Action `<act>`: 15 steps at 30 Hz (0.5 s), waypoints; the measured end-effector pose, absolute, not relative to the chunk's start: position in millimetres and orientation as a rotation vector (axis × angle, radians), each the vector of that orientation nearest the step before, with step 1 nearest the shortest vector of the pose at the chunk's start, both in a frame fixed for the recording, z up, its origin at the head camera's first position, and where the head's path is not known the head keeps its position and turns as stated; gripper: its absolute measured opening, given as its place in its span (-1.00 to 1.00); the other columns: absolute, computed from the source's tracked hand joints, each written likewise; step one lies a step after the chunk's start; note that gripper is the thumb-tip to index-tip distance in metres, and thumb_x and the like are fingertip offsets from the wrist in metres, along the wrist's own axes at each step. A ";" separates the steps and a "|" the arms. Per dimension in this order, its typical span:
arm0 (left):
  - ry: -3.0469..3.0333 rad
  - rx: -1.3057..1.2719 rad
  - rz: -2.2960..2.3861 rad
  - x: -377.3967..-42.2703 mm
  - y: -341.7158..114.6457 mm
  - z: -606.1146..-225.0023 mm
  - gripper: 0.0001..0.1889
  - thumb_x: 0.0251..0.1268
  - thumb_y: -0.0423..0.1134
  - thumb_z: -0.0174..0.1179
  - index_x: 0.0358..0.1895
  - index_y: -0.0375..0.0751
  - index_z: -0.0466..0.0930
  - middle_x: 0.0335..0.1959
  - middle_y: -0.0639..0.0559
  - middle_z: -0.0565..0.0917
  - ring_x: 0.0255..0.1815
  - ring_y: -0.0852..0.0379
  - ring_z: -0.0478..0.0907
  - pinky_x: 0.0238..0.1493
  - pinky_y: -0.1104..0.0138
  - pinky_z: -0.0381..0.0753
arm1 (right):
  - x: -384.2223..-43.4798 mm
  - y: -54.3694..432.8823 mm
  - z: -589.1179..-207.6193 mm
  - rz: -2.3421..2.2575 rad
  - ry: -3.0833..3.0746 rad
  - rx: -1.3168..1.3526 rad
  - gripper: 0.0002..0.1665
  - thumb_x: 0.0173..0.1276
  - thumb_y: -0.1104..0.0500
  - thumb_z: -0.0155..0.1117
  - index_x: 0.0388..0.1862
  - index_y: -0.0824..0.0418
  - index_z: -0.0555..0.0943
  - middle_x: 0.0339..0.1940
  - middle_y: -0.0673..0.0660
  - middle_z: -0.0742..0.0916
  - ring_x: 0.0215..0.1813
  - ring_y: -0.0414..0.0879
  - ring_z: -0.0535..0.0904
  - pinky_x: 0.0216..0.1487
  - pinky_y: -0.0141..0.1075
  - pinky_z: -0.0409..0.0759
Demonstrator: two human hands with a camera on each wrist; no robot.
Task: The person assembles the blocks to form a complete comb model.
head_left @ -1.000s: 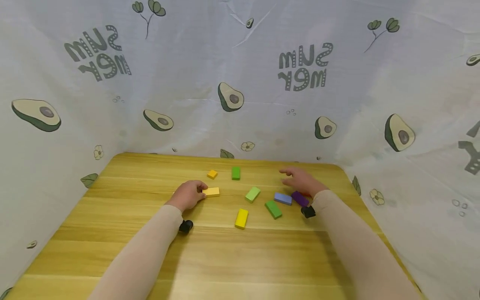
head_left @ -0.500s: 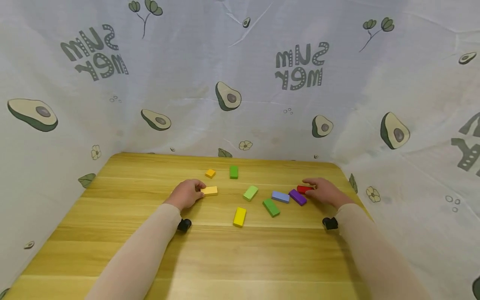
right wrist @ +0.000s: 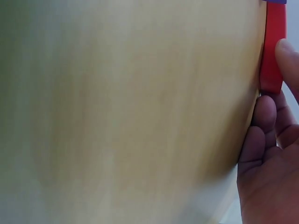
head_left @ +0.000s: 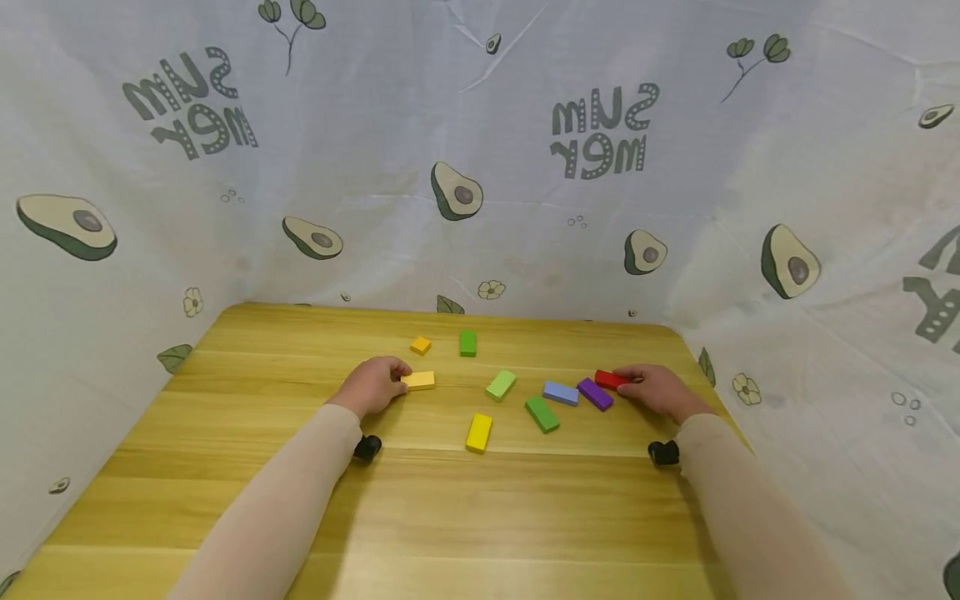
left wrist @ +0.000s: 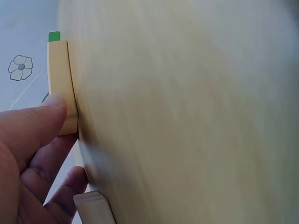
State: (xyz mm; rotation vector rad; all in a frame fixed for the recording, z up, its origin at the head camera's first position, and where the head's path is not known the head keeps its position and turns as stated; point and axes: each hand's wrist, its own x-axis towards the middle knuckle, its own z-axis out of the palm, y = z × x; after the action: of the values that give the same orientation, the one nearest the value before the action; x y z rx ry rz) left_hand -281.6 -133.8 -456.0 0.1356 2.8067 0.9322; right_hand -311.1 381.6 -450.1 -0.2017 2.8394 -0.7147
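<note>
My left hand pinches the near end of a pale yellow block lying on the table; in the left wrist view its thumb presses the block's side. A second, pale block lies under that hand's curled fingers, hidden in the head view. At the right, my right hand pinches the outer end of a red block, with the thumb along its side in the right wrist view. A purple block lies just left of the red one.
Between the hands lie a blue block, a green block, a light green block and a yellow block. Farther back are another green block and a small orange block. A printed cloth hangs behind the wooden table.
My right hand has moved right from above the purple block, come down at the red block and taken its outer end. The left hand stays at the pale yellow block.
</note>
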 end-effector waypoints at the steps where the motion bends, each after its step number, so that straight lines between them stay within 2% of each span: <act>1: 2.805 0.138 0.926 -282.1 -133.7 -455.5 -0.69 0.52 -0.22 0.30 0.24 -0.10 0.69 0.25 -0.11 0.71 0.31 -0.12 0.60 0.43 -0.04 0.52 | -311.3 382.3 -450.2 -0.715 2.838 -0.201 -0.42 0.55 0.06 0.30 0.41 0.36 0.57 0.39 0.53 0.57 0.23 0.33 0.55 0.32 0.24 0.48; 8: 2.840 0.208 0.814 -285.9 -132.1 -452.4 -0.68 0.51 -0.21 0.32 0.24 -0.11 0.70 0.20 -0.09 0.73 0.23 -0.09 0.63 0.37 -0.02 0.56 | -313.8 385.2 -450.4 -0.764 2.797 -0.157 -0.39 0.56 0.04 0.29 0.45 0.34 0.54 0.45 0.54 0.53 0.32 0.37 0.50 0.40 0.27 0.42; 15: 2.857 0.267 0.791 -282.1 -123.7 -449.5 -0.67 0.50 -0.18 0.32 0.24 -0.14 0.68 0.13 -0.07 0.75 0.08 -0.01 0.65 0.25 0.02 0.61 | -313.1 382.4 -451.4 -0.814 2.770 -0.148 -0.40 0.57 0.06 0.29 0.44 0.37 0.54 0.45 0.54 0.52 0.32 0.37 0.50 0.42 0.26 0.42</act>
State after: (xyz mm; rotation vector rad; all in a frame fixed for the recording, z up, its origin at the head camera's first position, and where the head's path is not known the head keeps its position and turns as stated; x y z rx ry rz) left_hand -282.1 -123.7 -449.5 0.2673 2.8570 0.7909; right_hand -313.1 382.4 -451.4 -0.1480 2.7700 -0.8136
